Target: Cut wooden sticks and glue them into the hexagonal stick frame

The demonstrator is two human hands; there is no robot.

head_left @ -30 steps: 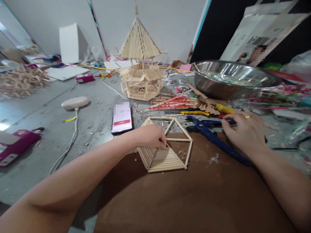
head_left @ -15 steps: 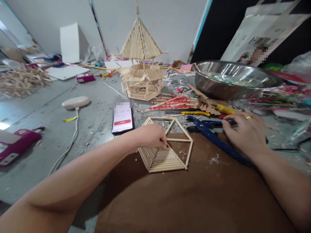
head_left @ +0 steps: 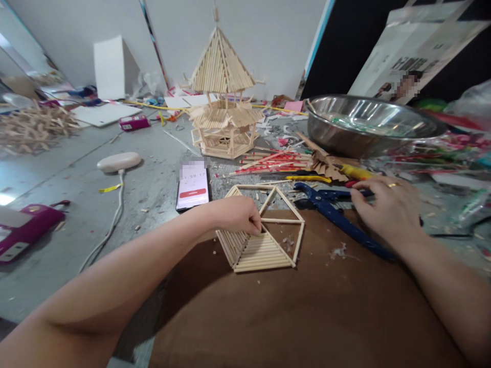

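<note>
A hexagonal roof frame of thin wooden sticks [head_left: 264, 250] lies at the far edge of a brown board [head_left: 299, 312]. My left hand [head_left: 236, 214] rests on the frame's middle, fingers pinched shut on its hub. My right hand [head_left: 385, 207] lies with fingers spread over the handles of blue-handled cutters [head_left: 337, 217], fingertips near a red and a yellow tool handle [head_left: 355, 173]. A finished stick pagoda [head_left: 224, 97] stands further back.
A phone [head_left: 193, 190] lies left of the frame. A steel bowl [head_left: 368, 125] sits at the right rear, with red-tipped sticks [head_left: 276, 161] before it. A white cabled device [head_left: 118, 162], a magenta gadget [head_left: 26, 227] and a stick pile [head_left: 32, 128] are on the left.
Almost nothing has moved; my left hand shifted very slightly on the frame, and my right hand stays on the cutters.
</note>
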